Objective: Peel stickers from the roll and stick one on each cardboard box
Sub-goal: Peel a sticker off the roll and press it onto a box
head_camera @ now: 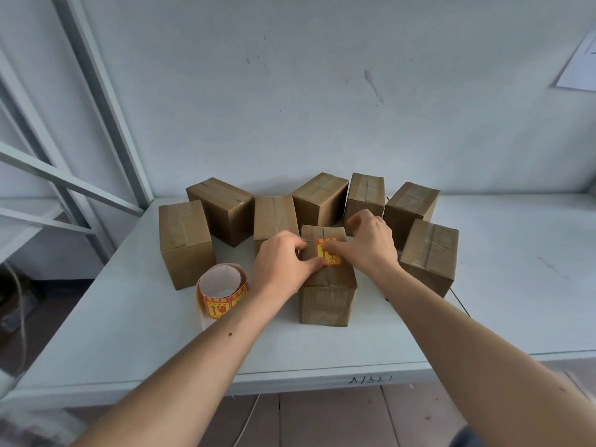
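Several taped cardboard boxes stand on a white table (483,317). The nearest box (327,295) carries a red and yellow sticker (332,258) on its top. My left hand (283,262) rests on the box's left side, its thumb pressing the sticker's lower left corner. My right hand (371,241) lies over the right side, with the thumb on the sticker and the fingers curled over the far edge. The sticker roll (221,290) stands on the table just left of my left wrist, apart from both hands.
The other boxes form an arc behind the near one: far left (185,243), back left (221,209), middle (274,217), back (321,198), back right (366,195), (409,208) and right (430,256). A metal shelf frame (96,101) rises at the left. The wall (322,91) is close behind.
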`<state>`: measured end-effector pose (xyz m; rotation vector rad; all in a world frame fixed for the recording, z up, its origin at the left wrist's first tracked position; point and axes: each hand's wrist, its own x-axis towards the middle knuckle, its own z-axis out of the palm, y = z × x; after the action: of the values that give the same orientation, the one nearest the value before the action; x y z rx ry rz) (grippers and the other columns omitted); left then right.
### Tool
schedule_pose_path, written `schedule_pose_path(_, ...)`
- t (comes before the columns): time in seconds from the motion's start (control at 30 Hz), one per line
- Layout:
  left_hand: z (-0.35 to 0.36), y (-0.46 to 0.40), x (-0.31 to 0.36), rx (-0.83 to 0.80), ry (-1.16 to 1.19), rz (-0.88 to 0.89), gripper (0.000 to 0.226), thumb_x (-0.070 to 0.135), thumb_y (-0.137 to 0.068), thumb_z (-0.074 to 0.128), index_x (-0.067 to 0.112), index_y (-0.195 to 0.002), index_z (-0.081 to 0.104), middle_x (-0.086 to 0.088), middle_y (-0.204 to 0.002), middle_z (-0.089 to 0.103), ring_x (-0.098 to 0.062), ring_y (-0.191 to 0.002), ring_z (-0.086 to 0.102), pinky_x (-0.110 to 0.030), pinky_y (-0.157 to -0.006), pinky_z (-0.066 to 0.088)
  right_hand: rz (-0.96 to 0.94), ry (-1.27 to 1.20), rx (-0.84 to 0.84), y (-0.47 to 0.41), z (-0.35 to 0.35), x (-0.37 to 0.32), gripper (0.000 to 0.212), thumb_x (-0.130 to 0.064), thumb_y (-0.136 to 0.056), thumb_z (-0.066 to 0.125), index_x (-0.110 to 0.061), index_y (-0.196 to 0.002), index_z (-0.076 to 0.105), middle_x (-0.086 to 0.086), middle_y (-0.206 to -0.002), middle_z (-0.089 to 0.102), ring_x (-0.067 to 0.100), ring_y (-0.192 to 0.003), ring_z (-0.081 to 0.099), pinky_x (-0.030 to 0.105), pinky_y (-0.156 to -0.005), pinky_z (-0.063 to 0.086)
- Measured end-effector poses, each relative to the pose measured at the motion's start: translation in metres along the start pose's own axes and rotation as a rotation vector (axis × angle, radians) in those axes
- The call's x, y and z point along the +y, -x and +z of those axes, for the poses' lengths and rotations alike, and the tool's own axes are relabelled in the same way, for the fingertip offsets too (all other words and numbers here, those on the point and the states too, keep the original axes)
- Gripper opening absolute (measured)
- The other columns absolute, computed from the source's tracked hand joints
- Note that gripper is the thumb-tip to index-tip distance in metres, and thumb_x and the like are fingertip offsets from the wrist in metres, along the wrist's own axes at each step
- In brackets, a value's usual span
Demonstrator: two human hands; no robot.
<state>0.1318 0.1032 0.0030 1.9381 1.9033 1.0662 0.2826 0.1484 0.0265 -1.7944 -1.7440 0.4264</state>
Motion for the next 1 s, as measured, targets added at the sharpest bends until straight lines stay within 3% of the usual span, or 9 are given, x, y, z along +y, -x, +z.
schedule_pose_path(0.27,0.000,0.000,-0.001,0.006,0.027,0.015,0.044,0.045,-0.075,0.076,0.011,-0.103,0.074,-0.002,-0.107,0.067,-0.013,-0.089,0.062,-0.032,-0.074,0.056,0.127,-0.105,-0.041,-0.013,0.020,-0.002,0.061,-0.053,-0.075,0.073,-0.017,-0.121,0.052,0.004,-0.115,0.060,0.017,-0.100,0.058,0.038,-0.083,0.055)
schedule_pose_path(0.4,0.001,0.002,-0.004,0.032,0.066,0.016,0.045,0.044,-0.075,0.076,0.011,-0.105,0.074,-0.002,-0.110,0.068,-0.013,-0.093,0.063,-0.035,-0.077,0.057,0.170,-0.287,-0.110,-0.005,0.012,0.006,0.060,-0.041,-0.077,0.078,-0.015,-0.125,0.052,0.004,-0.115,0.061,0.014,-0.099,0.059,0.029,-0.079,0.054)
schedule_pose_path(0.53,0.000,0.004,-0.004,0.027,0.056,0.052,0.040,0.041,-0.078,0.074,0.009,-0.101,0.075,-0.004,-0.111,0.068,-0.014,-0.097,0.062,-0.033,-0.078,0.056,0.290,-0.476,-0.299,0.005,0.000,0.009,0.069,-0.022,-0.072,0.084,-0.018,-0.129,0.046,0.002,-0.113,0.056,0.017,-0.101,0.057,0.031,-0.080,0.052)
schedule_pose_path(0.6,-0.001,0.004,-0.003,0.010,0.061,0.068,0.038,0.038,-0.079,0.074,0.008,-0.101,0.074,-0.004,-0.111,0.067,-0.014,-0.098,0.061,-0.032,-0.079,0.055,0.307,-0.488,-0.308,0.005,0.001,0.009,0.070,-0.021,-0.071,0.085,-0.019,-0.129,0.045,0.001,-0.112,0.055,0.018,-0.103,0.056,0.032,-0.082,0.052)
schedule_pose_path(0.83,-0.009,0.007,-0.002,-0.155,0.074,0.042,0.059,0.037,-0.078,0.075,0.009,-0.128,0.059,-0.003,-0.132,0.054,-0.016,-0.118,0.051,-0.025,-0.093,0.044,0.274,-0.294,-0.133,-0.002,0.018,-0.003,0.080,-0.053,-0.068,0.081,-0.015,-0.129,0.045,0.002,-0.110,0.056,0.015,-0.096,0.055,0.027,-0.070,0.048)
schedule_pose_path(1.0,-0.012,0.005,-0.003,-0.259,0.043,0.022,0.068,0.040,-0.080,0.073,0.009,-0.137,0.051,-0.001,-0.141,0.044,-0.016,-0.125,0.045,-0.021,-0.093,0.038,0.326,-0.399,-0.294,0.004,0.003,0.000,0.082,-0.031,-0.068,0.087,-0.016,-0.134,0.042,0.005,-0.123,0.055,0.020,-0.107,0.055,0.031,-0.079,0.051)
